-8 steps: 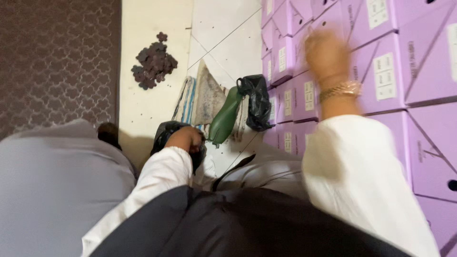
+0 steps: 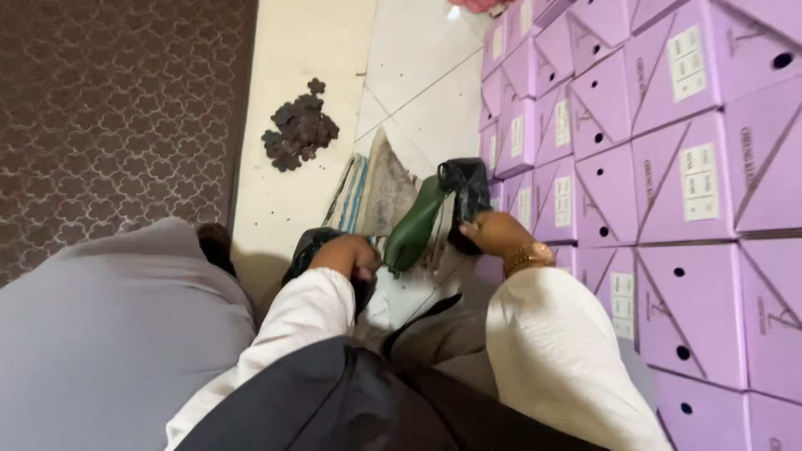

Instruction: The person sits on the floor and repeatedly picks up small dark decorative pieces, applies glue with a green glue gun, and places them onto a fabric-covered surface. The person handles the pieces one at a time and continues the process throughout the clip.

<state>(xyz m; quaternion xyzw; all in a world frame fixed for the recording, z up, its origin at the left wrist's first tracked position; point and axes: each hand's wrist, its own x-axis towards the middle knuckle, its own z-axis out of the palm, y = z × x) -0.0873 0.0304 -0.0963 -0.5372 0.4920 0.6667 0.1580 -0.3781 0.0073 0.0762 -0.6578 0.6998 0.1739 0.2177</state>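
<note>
- Head view: left hand (image 2: 347, 255) low over the floor, fingers curled around a dark, shiny bag-like thing (image 2: 313, 246); how firmly they close cannot be told from this angle.
- Right hand (image 2: 497, 232), gold bracelet (image 2: 528, 257) at the wrist, rests against a black bag (image 2: 466, 200) at the upper end of a green shoe (image 2: 415, 227); fingers bent onto the bag, seemingly pinching it.
- Green shoe lies tilted between the two hands, on the tiled floor (image 2: 418, 75), leaning on a stack of flat paper or card sheets (image 2: 372, 192).
- Purple boxes (image 2: 668, 167) stacked in a wall just to the right, all closed.
- Pile of small dark flower-shaped pieces (image 2: 298, 129) lies well apart on the pale floor strip, untouched.
- Progress, as a judgement: shoe out and unwrapped or not yet wrapped, no box open, so bagging and boxing look early or midway.
</note>
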